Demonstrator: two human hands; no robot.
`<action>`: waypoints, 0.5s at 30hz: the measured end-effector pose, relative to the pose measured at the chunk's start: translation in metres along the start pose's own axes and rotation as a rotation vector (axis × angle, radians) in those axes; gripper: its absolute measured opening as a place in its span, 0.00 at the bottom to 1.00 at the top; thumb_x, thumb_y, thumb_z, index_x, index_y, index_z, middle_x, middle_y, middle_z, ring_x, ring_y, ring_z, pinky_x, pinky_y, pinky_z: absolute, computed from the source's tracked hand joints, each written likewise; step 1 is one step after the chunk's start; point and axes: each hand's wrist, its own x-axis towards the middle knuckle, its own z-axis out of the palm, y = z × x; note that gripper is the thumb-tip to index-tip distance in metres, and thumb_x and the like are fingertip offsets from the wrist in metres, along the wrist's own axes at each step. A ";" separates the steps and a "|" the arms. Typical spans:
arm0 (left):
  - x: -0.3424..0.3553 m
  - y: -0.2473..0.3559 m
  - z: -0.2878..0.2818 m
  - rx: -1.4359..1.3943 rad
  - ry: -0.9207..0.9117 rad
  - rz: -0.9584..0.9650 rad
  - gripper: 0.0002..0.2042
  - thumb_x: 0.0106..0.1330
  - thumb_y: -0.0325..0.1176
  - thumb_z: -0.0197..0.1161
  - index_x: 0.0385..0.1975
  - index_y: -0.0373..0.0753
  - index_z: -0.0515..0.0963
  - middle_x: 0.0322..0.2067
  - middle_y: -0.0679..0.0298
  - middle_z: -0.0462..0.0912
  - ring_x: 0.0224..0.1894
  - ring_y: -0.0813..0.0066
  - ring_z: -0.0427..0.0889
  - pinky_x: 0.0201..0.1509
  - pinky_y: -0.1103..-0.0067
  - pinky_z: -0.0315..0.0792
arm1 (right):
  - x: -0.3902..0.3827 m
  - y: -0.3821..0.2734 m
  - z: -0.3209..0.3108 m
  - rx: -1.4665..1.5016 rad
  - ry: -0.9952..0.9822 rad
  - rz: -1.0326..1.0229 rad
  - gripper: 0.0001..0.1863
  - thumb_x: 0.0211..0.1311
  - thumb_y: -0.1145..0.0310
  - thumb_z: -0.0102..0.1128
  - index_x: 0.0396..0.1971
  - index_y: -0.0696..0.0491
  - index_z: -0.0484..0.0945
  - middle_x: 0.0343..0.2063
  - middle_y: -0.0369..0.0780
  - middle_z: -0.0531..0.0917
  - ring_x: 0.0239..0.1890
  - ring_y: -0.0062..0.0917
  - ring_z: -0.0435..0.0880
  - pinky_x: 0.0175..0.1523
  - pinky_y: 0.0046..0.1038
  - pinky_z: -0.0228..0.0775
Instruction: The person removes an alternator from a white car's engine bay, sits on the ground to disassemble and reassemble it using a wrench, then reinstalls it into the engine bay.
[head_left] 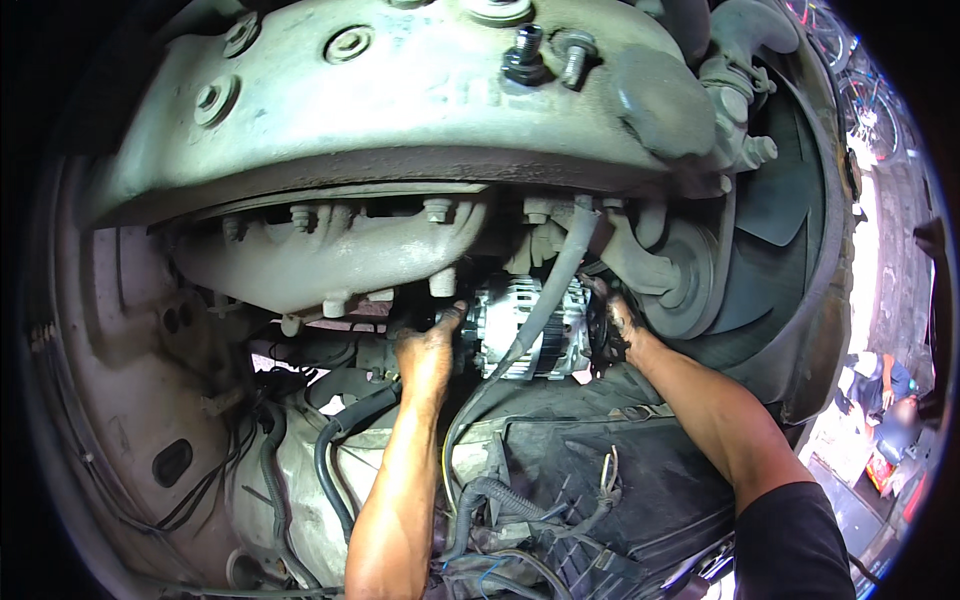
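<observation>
A silver alternator point(505, 325) with slotted housing sits low in the engine bay, under the valve cover point(420, 110). At its left end, my left hand point(428, 345) is closed against it, thumb up and the other fingers hidden behind. My right hand point(620, 325) grips the opposite end, near the dark pulley side, its fingers blackened with grease. A grey hose point(557, 285) runs down across the alternator's front. Left of it is the exhaust manifold point(340, 255) with several bolts.
A pulley point(688, 295) and the fan point(775, 215) stand to the right. Below lie a black plastic box point(625, 460), corrugated conduit point(490, 490) and loose wires. Loose-looking bolts point(575, 58) rest on the valve cover. Beyond the bay, a person point(895, 425) and bicycles point(868, 110) show at right.
</observation>
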 end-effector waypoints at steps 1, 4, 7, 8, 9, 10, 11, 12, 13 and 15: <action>0.000 0.000 0.001 0.023 0.009 0.030 0.31 0.56 0.45 0.77 0.48 0.21 0.79 0.47 0.43 0.85 0.48 0.58 0.82 0.56 0.69 0.74 | 0.002 -0.001 -0.002 0.084 -0.003 0.039 0.35 0.69 0.35 0.52 0.60 0.51 0.74 0.42 0.46 0.86 0.32 0.43 0.87 0.42 0.49 0.83; -0.004 0.003 0.002 0.271 0.120 0.042 0.33 0.56 0.52 0.75 0.46 0.23 0.81 0.46 0.39 0.85 0.51 0.48 0.84 0.59 0.65 0.73 | 0.005 0.000 -0.005 0.070 -0.028 0.024 0.32 0.68 0.37 0.55 0.55 0.51 0.77 0.42 0.44 0.86 0.37 0.39 0.86 0.45 0.48 0.82; -0.011 0.006 0.000 0.152 0.019 0.070 0.33 0.56 0.53 0.75 0.48 0.25 0.81 0.46 0.40 0.85 0.51 0.47 0.84 0.60 0.66 0.72 | 0.007 0.001 -0.010 -0.062 -0.060 -0.031 0.30 0.70 0.39 0.54 0.55 0.51 0.77 0.44 0.43 0.85 0.42 0.38 0.86 0.50 0.49 0.82; -0.013 0.006 0.000 0.154 0.010 0.091 0.33 0.56 0.53 0.75 0.48 0.25 0.81 0.47 0.40 0.85 0.52 0.47 0.83 0.60 0.66 0.72 | 0.009 0.002 -0.013 -0.113 -0.023 -0.060 0.31 0.71 0.38 0.53 0.55 0.51 0.77 0.44 0.43 0.85 0.42 0.38 0.87 0.50 0.48 0.82; -0.015 0.005 -0.001 0.128 0.001 0.162 0.34 0.56 0.53 0.75 0.49 0.25 0.81 0.47 0.40 0.85 0.52 0.47 0.83 0.61 0.67 0.72 | 0.011 0.003 -0.015 -0.155 0.031 -0.078 0.31 0.71 0.38 0.52 0.55 0.52 0.77 0.44 0.44 0.85 0.42 0.38 0.87 0.50 0.48 0.82; -0.016 0.005 -0.001 0.170 0.021 0.110 0.34 0.56 0.54 0.74 0.50 0.25 0.81 0.48 0.40 0.85 0.53 0.46 0.83 0.61 0.66 0.72 | 0.013 0.004 -0.019 -0.123 0.014 -0.051 0.31 0.71 0.38 0.51 0.55 0.52 0.77 0.44 0.44 0.85 0.41 0.38 0.87 0.49 0.47 0.83; -0.016 0.004 -0.001 0.184 0.040 0.108 0.35 0.57 0.55 0.73 0.51 0.25 0.80 0.49 0.39 0.84 0.54 0.46 0.82 0.62 0.66 0.72 | 0.017 0.005 -0.021 -0.080 0.014 -0.012 0.31 0.71 0.38 0.51 0.54 0.52 0.78 0.44 0.44 0.85 0.41 0.37 0.87 0.49 0.46 0.83; -0.016 0.002 0.000 0.198 0.053 0.104 0.36 0.57 0.55 0.73 0.53 0.25 0.79 0.50 0.39 0.84 0.55 0.45 0.82 0.63 0.66 0.71 | 0.020 0.007 -0.025 -0.036 0.020 0.024 0.31 0.71 0.38 0.51 0.54 0.52 0.78 0.44 0.44 0.85 0.41 0.37 0.87 0.49 0.45 0.83; -0.015 0.001 0.001 0.246 0.066 0.101 0.38 0.58 0.57 0.72 0.55 0.25 0.78 0.53 0.38 0.82 0.58 0.44 0.80 0.64 0.65 0.70 | 0.025 0.008 -0.028 0.001 0.062 0.035 0.31 0.71 0.39 0.51 0.54 0.52 0.79 0.43 0.43 0.85 0.39 0.37 0.87 0.45 0.47 0.83; -0.013 -0.001 0.001 0.347 0.113 0.103 0.43 0.60 0.60 0.69 0.61 0.23 0.72 0.58 0.34 0.77 0.64 0.40 0.75 0.68 0.63 0.67 | 0.034 0.013 -0.035 -0.042 0.017 -0.021 0.29 0.71 0.41 0.53 0.55 0.52 0.79 0.44 0.41 0.85 0.37 0.36 0.86 0.44 0.45 0.83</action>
